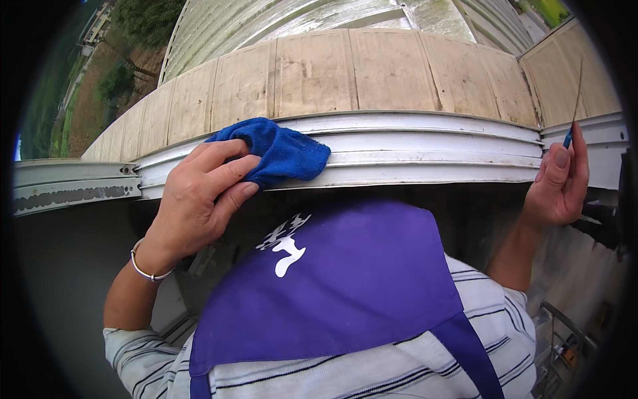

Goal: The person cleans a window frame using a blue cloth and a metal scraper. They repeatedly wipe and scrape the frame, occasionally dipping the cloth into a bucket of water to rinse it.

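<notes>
My left hand (199,184) grips a bunched blue cloth (289,152), which rests across the white metal rails of a sliding-window track (423,154). Thumb and fingers pinch the near side of the cloth, and part of the track is hidden under it. Off to the right, my right hand (558,187) is raised near the track's corner. Between its thumb and fingers is a slender tool (577,99) with a short blue handle and a thin shaft pointing up; its exact kind is unclear. Dark dirt specks mark the rails.
Beyond the track runs a stained beige tiled ledge (314,75), with a corrugated roof (239,40) past it. Upright window frames stand left (75,187) and right (588,142). A purple apron (339,289) covers my front. A metal rail (568,321) shows at lower right.
</notes>
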The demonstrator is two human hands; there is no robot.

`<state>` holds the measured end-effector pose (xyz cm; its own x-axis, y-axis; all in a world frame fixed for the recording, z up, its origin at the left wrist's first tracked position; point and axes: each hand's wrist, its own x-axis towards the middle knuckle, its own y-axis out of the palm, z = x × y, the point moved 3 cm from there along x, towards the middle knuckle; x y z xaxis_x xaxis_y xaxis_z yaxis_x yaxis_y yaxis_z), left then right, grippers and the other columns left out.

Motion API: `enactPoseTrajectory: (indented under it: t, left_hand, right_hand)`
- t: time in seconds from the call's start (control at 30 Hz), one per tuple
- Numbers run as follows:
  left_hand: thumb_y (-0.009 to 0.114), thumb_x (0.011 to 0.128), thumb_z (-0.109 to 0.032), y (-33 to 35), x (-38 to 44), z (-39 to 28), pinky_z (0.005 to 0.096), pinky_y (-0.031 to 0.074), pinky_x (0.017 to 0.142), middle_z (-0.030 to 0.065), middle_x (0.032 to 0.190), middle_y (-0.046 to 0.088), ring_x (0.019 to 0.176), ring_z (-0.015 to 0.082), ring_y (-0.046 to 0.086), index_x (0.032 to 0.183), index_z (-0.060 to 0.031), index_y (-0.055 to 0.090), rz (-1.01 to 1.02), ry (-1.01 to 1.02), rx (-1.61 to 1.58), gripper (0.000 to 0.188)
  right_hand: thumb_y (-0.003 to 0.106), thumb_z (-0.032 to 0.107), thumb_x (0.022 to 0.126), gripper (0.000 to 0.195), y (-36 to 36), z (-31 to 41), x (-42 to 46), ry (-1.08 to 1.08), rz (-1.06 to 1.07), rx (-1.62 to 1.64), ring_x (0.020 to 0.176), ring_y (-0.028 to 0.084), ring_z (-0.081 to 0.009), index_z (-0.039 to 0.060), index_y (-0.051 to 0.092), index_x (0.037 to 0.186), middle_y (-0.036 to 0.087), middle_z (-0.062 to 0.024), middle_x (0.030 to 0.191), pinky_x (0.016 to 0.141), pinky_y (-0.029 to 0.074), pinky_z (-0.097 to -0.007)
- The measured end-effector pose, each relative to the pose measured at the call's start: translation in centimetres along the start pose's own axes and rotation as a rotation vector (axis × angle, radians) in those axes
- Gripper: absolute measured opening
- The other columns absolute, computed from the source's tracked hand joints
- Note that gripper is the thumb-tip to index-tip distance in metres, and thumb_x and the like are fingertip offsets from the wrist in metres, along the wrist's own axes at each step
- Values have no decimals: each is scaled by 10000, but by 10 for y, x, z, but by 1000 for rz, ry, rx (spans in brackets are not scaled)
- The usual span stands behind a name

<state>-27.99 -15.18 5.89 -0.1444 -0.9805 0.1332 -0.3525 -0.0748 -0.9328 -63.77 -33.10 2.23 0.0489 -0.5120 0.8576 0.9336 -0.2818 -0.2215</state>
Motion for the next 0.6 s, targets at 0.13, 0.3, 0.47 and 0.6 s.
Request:
enactPoseTrajectory:
  t: [0.13,0.3,0.47,0.6]
  left_hand:
    - [731,764,-18,35,19,-21,424,485,926,146,1206,625,1070,359,594,1173,-43,646,33,140,-66,419]
    - [742,803,-152,69,73,-65,410,421,902,86,1134,588,1005,293,547,1227,-117,643,27,238,-86,437]
    - [666,890,-395,99,145,-106,405,378,824,73,980,521,944,262,517,1209,-225,662,8,360,3,362]
    - [640,907,-401,131,189,-146,417,404,799,72,1002,540,971,263,527,1165,-233,699,-86,494,-52,313]
  right_hand:
    - [580,70,1007,342,-7,-30,-13,168,-42,-44,675,431,-25,-95,565,1306,637,-34,935,561,347,-154]
    - [599,59,993,337,0,-20,-10,75,111,-40,791,515,-44,-76,580,1301,647,-28,977,718,444,-179]
    - [570,61,998,353,-3,-31,-8,182,182,62,787,499,-36,-54,556,1331,622,-7,927,744,415,-174]
    - [539,63,986,409,-6,-27,-11,241,8,264,623,369,-18,-92,478,1360,477,30,770,544,291,-168]
